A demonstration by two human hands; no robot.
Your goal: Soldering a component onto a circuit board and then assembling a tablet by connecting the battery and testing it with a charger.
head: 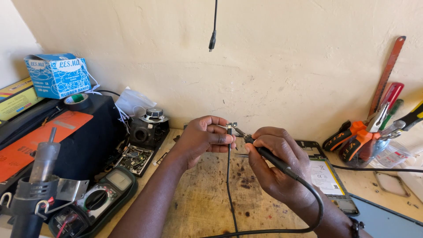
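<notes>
While left hand pinches thin black cable, right hand grips soldering iron; blue cardboard box upper left.

The small part pinched at the left hand's fingertips is too small to identify. The meter and open tablet run off the bottom edge. Tool tips stay hidden inside the cup.

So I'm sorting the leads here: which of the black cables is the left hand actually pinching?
The thin black cable hanging straight down from the left hand. The thicker cable loops from the soldering iron in the right hand.
</notes>
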